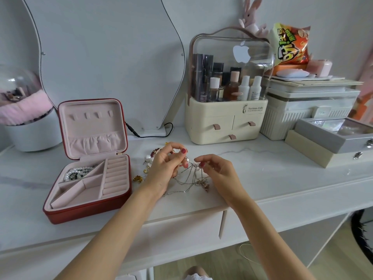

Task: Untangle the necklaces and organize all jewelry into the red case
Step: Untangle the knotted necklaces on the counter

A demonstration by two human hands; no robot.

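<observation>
The red case [60, 214] lies open at the left of the white dresser top, lid upright, pink lining inside. A pearl piece [77, 172] rests in its back-left compartment; the other compartments look bare. In the middle, my left hand [165, 165] and my right hand [217, 171] both pinch a tangle of thin silver necklaces [188, 181], lifted at the top with loops trailing onto the surface. A small brownish pendant [204, 185] hangs in the tangle. Behind my left hand lie loose pieces: a pearl earring [148, 158], a gold item [138, 178] and dark red beads [154, 153].
A cream cosmetics organizer [226, 122] with a clear lid stands behind the hands. Grey and beige boxes [323, 144] sit at the right, stacked containers and a snack bag behind them. A mirror [111, 57] with a black cable leans at the back; a white domed holder [26, 118] stands far left.
</observation>
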